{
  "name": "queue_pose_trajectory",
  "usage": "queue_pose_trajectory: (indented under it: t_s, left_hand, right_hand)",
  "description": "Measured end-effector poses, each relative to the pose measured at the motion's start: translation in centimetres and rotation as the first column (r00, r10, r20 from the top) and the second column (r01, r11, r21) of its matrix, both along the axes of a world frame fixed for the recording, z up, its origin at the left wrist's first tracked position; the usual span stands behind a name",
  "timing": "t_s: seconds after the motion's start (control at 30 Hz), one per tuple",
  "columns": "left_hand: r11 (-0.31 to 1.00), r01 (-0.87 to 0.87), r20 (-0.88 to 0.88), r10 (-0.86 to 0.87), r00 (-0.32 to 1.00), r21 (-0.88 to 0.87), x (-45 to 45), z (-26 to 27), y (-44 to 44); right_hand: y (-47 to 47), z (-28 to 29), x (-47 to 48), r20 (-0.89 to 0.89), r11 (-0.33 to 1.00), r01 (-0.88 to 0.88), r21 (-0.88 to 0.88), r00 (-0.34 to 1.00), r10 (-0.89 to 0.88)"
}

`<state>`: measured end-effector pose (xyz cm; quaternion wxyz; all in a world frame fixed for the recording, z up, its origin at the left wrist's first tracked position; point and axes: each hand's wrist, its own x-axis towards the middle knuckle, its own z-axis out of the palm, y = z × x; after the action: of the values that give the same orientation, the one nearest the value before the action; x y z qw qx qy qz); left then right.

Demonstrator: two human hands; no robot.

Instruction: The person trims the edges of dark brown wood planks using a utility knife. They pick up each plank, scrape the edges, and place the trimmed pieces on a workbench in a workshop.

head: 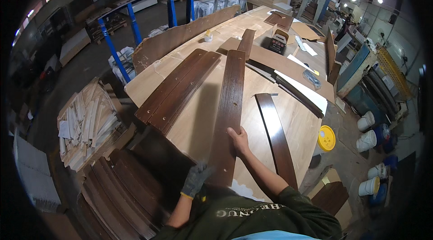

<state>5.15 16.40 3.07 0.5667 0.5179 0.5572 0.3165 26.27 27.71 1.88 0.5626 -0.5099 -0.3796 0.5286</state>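
Observation:
A long dark-brown wooden plank (230, 87) with several holes along its face stretches away from my body over the worktable. My bare right hand (239, 140) grips its right edge, thumb on top and fingers out of sight below. Beside the plank's near left edge is my left hand (197, 177) in a grey work glove. Motion blurs its fingers, so whether they touch the plank is unclear. More brown planks with holes (179, 87) lie side by side to the left. A glossy dark curved board (275, 135) rests to the right.
The worktable (189, 138) also bears a small open carton (279, 42), a glue-like white pot (208, 36) and cardboard strips. Curved brown boards (118, 192) are stacked at lower left, near a box of wood offcuts (89, 121). A yellow-lidded bucket (326, 138) stands right.

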Motion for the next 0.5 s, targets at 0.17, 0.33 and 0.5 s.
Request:
queue_pose_trajectory:
  t_s: [0.17,0.33,0.5]
  left_hand:
    - [0.863,-0.372,0.407,0.493,0.769,-0.342,-2.7,1.4,-1.5]
    - [0.710,-0.603,0.491,0.697,0.523,-0.364,-4.5,2.1,2.6]
    - [0.733,-0.627,0.578,0.640,0.506,-0.264,-11.9,-2.8,9.9]
  right_hand:
    - [5.2,-1.9,-5.6,0.007,0.995,0.065,-0.074,0.998,-0.065]
    - [10.7,-0.9,-12.2,-0.003,0.998,0.019,-0.066,1.000,-0.019]
    - [13.5,0.9,-13.8,0.006,0.882,-0.396,-0.257,0.912,0.411]
